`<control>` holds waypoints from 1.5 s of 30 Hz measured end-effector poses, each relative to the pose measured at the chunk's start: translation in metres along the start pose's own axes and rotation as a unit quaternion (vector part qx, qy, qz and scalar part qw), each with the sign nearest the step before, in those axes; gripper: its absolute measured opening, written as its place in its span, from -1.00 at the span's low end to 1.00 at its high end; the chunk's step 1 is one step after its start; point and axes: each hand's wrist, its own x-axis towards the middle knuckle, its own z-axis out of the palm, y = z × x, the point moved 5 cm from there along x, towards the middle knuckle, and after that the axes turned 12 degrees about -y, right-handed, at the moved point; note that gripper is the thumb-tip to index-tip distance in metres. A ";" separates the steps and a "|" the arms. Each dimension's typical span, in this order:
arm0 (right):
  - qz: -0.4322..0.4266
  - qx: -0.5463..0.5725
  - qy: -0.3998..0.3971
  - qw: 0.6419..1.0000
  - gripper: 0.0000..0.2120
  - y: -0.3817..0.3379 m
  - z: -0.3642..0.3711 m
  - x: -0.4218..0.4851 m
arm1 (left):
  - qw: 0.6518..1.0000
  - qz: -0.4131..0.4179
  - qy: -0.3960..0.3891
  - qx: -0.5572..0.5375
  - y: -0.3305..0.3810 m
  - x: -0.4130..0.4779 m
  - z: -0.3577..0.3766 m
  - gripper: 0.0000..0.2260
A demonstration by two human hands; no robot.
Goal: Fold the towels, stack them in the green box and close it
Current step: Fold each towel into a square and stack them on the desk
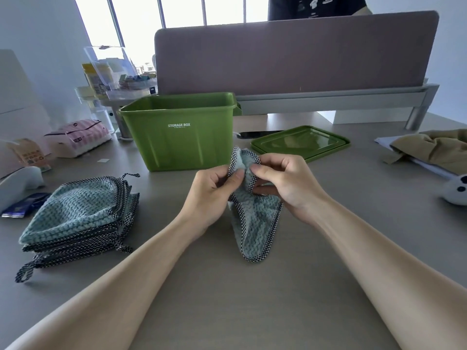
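Left forearm (113, 286) and right forearm (391, 261) are seen entering from the bottom edge over the table (252, 311).

Far left: a stack (80, 215) of unfolded towels is noted, lying flat, hanging loops sticking out.

Box (182, 132): upright behind the hands, open. No towel is seen above its rim; the bottom is hidden.

Left hand (212, 195): fingers curled, the checked hem of a towel (256, 228) is pinched between thumb and fingers.

Towel: held bunched just in front of the box, lower corner hanging toward the table; contact cannot be told.

Right hand (283, 183): likewise curled, the same hem pinched just beside the left hand's grip.

Lid (300, 144): laid flat to the right of the box, apart from it.

Step judged: start of folding, the hem being sorted out. Little of the task appears done. Next, the corners would need to be found and the towel drawn out square before edges are matched.
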 end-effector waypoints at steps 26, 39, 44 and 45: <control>0.118 -0.323 0.128 0.930 -0.96 0.029 -0.132 0.001 | 0.921 -0.307 -0.090 0.223 -0.027 0.014 -0.056 -0.90; -0.012 -0.061 0.123 0.990 -0.83 0.005 -0.115 -0.015 | 0.985 -0.092 0.108 0.098 -0.005 0.000 -0.070 -0.91; 0.000 -0.174 -0.016 0.985 -0.64 -0.002 -0.108 -0.039 | 0.992 -0.009 0.029 0.122 0.015 -0.029 -0.060 -0.93; 0.006 -0.186 -0.042 0.982 -0.63 -0.004 -0.107 -0.045 | 0.992 0.016 0.003 0.128 0.019 -0.035 -0.057 -0.94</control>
